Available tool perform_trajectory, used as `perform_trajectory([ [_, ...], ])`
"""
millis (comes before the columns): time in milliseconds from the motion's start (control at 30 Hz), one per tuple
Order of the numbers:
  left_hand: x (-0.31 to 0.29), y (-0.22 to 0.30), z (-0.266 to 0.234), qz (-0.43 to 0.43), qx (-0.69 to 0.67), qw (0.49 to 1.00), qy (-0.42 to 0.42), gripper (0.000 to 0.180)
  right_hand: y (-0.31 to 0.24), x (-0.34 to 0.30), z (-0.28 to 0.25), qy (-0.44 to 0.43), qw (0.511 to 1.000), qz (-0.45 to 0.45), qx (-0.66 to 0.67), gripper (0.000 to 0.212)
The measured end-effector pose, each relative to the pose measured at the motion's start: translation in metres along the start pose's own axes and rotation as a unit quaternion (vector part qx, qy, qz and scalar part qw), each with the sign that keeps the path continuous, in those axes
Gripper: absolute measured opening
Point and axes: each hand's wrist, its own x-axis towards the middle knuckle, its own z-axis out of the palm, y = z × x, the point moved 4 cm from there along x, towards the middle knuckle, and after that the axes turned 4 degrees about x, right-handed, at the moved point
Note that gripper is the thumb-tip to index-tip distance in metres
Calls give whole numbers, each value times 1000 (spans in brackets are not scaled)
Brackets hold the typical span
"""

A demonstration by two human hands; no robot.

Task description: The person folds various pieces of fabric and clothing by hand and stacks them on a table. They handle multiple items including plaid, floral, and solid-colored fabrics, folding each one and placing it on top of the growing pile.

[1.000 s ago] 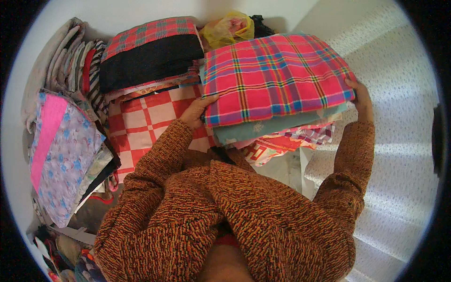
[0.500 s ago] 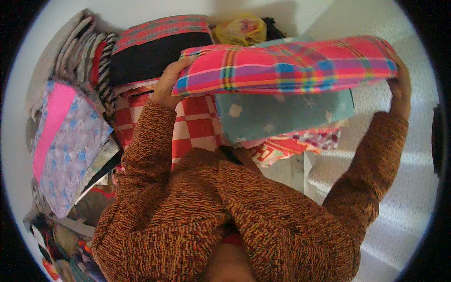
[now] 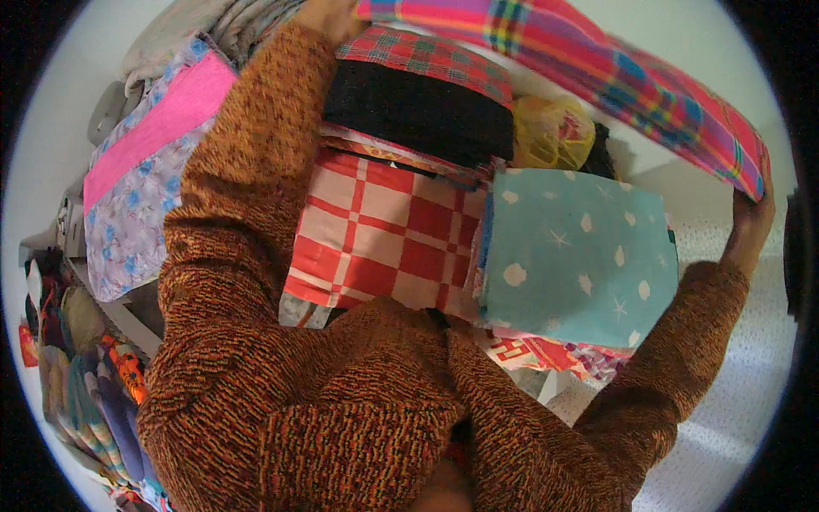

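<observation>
A folded pink plaid cloth, striped with blue, purple and yellow, is stretched between my raised hands, sloping down to the right. My left hand grips its left end at the top edge of the view, its fingers partly cut off. Around the lower right end my right hand is closed, its fingers partly behind the cloth. Below lie a stack topped with a black and red plaid cloth, a red and cream checked cloth, and a folded teal cloth with white shell and starfish shapes.
A yellow plastic bag sits behind the teal cloth. At the left are a floral cloth with a pink band and a pile of grey folded fabric. Several coloured garments fill the lower left. A pale wall stands behind.
Both hands have lifted the plaid cloth higher and farther away, and its left end is now above its right. The teal cloth and black stack beneath are more fully uncovered. My view has shifted.
</observation>
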Motion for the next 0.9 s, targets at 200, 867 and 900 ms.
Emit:
perform_trajectory([
  [200, 34, 10, -97, 4, 124, 990, 69, 32, 145, -3, 96, -54, 995, -22, 81, 41],
  [867, -2, -282, -290, -112, 557, 765, 305, 57, 509, -127, 96, 132, 913, 385, -9, 35],
  [900, -2, -286, -295, -112, 535, 782, 301, 57, 504, -126, 101, 148, 914, 376, -18, 34],
])
